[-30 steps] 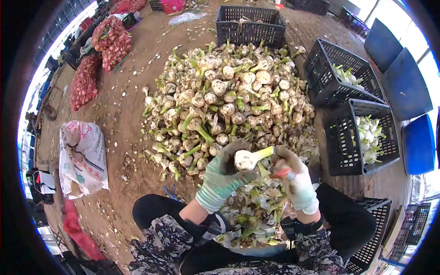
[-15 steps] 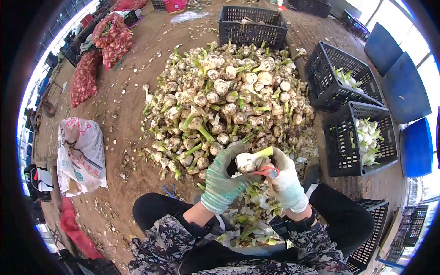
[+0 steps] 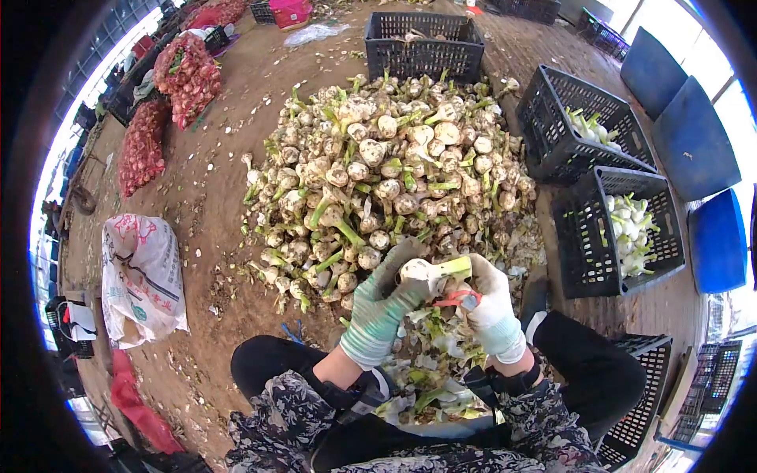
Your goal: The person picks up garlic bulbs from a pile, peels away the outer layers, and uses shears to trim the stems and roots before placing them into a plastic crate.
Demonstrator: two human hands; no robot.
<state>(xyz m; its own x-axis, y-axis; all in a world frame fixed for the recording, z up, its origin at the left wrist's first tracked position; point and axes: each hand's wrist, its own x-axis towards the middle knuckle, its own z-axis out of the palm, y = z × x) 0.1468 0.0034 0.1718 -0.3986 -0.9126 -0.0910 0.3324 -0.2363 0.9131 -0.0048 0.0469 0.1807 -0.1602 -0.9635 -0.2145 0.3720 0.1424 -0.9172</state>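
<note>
My left hand (image 3: 380, 307), in a green and white glove, holds a garlic bulb (image 3: 416, 271) between thumb and fingers. Its cut green stem (image 3: 453, 269) points right, toward my other hand. Wearing a pale glove, my right hand (image 3: 494, 309) is closed on a small red tool (image 3: 457, 299), just below the stem; its working end is hard to make out. The right thumb and fingers are close against the stem. Beyond both hands lies a large heap of untrimmed garlic (image 3: 386, 169). Peelings and leaf scraps (image 3: 430, 366) are piled below them, between my legs.
Two black crates with cleaned garlic, one farther back (image 3: 544, 130) and one nearer (image 3: 576, 252), stand at right. Another black crate (image 3: 426, 55) is behind the heap. A white sack (image 3: 146, 276) and red net bags (image 3: 188, 79) lie left. Blue panels (image 3: 694, 142) line the right side.
The bulb has turned and risen slightly, so more of its stem shows. Both hands stay close together around it. The view has shifted a little.
</note>
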